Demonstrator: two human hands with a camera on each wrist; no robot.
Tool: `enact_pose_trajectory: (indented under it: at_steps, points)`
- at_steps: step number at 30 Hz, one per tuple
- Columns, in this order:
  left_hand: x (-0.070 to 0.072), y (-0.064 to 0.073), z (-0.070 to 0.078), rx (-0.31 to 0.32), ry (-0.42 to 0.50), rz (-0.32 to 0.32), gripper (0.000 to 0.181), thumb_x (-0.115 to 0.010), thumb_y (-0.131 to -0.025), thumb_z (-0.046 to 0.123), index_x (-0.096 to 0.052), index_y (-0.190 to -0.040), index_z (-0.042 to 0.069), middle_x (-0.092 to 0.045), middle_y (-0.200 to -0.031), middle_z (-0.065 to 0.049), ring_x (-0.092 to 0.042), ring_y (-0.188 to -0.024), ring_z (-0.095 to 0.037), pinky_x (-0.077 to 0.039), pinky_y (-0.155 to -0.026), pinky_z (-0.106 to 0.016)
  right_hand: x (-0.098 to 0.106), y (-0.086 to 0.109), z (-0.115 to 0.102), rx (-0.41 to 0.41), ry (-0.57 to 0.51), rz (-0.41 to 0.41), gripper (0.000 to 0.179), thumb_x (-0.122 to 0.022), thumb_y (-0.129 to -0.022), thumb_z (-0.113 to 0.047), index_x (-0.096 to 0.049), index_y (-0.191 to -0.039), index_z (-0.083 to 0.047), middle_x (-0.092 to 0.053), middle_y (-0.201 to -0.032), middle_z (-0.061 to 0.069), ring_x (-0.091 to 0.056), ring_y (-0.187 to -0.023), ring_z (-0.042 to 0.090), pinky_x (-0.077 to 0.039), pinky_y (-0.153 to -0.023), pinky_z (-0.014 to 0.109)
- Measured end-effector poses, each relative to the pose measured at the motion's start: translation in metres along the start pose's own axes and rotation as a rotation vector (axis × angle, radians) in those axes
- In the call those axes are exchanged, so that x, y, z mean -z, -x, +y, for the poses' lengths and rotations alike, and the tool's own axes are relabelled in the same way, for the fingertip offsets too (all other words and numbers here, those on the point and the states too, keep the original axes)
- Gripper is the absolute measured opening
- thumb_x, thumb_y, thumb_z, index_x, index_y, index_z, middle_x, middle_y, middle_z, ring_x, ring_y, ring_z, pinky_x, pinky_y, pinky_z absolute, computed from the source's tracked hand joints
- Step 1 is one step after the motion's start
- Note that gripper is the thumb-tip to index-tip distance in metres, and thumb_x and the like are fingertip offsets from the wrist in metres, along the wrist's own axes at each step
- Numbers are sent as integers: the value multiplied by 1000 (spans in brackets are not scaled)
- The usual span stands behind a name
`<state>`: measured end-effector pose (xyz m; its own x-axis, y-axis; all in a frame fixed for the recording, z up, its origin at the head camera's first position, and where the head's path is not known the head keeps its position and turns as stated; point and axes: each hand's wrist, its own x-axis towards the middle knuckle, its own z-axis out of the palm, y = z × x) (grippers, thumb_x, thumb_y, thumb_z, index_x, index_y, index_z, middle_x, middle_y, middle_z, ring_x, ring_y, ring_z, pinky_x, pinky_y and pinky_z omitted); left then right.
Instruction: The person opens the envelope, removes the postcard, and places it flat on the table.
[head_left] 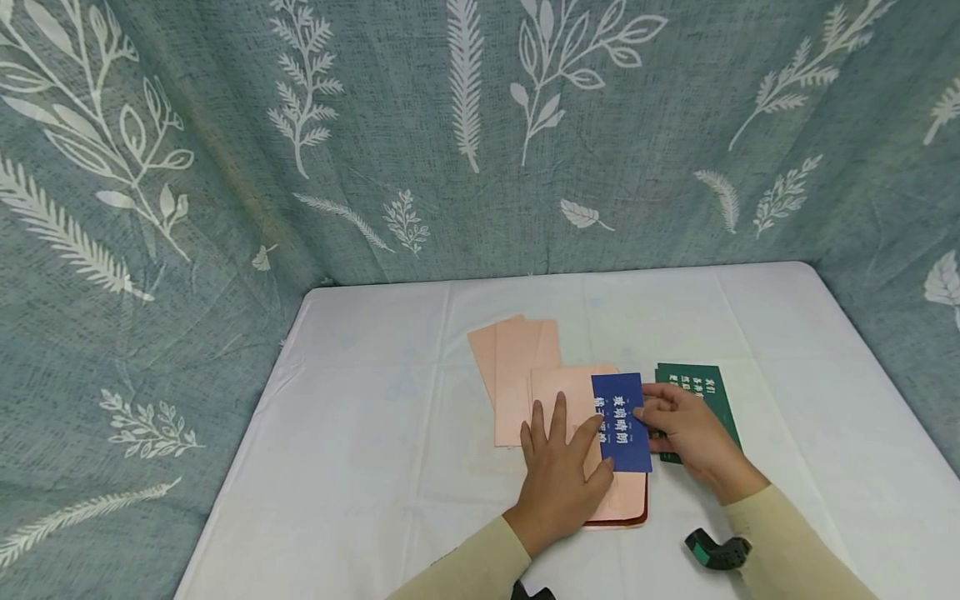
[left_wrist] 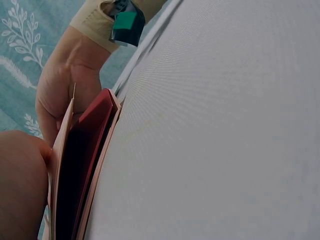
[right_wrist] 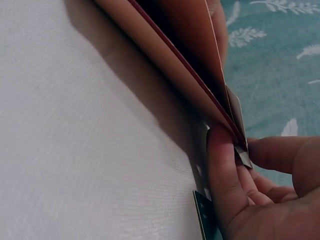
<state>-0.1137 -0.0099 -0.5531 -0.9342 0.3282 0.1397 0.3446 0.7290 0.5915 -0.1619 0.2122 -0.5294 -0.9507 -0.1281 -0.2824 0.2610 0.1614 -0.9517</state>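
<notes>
A blue card (head_left: 630, 454) with white characters lies over the right side of a pink, folder-like booklet (head_left: 628, 498). My right hand (head_left: 690, 433) pinches the card's right edge between thumb and fingers. Spread across the booklet's pink face is my left hand (head_left: 557, 487), its index finger and thumb at the card's left edge. In the left wrist view the booklet's red lining (left_wrist: 95, 112) shows, with a dark gap under the raised pink cover (left_wrist: 59, 155). From the right wrist, the fingers (right_wrist: 222, 170) hold a thin pale edge beside the booklet's corner.
Green cards (head_left: 712, 387) with white characters lie partly under my right hand. Pink sheets (head_left: 517, 358) overlap behind the booklet, on its left. A white cloth covers the table (head_left: 360, 433); a patterned teal curtain (head_left: 420, 125) hangs behind and at both sides.
</notes>
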Motion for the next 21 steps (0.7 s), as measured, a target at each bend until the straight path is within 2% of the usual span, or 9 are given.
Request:
enact_pose_trajectory:
  at_steps: [8, 21]
  points:
    - [-1, 0, 0, -1, 8, 3, 57, -61, -104, 39, -58, -158, 20, -18, -177, -25, -4, -159, -58, -8, -118, -80, -1, 0, -3, 3, 83, 44, 53, -62, -110, -6, -43, -157, 9, -71, -112, 17, -72, -91, 23, -64, -72, 36]
    - [-2, -1, 0, 6, 6, 10, 57, -60, -104, 39, -59, -158, 20, -17, -177, -25, -4, -160, -57, -8, -118, -80, 10, 1, 1, 1, 87, 70, 53, -61, -110, -4, -43, -157, 9, -70, -111, 17, -71, -93, 23, -64, -72, 38]
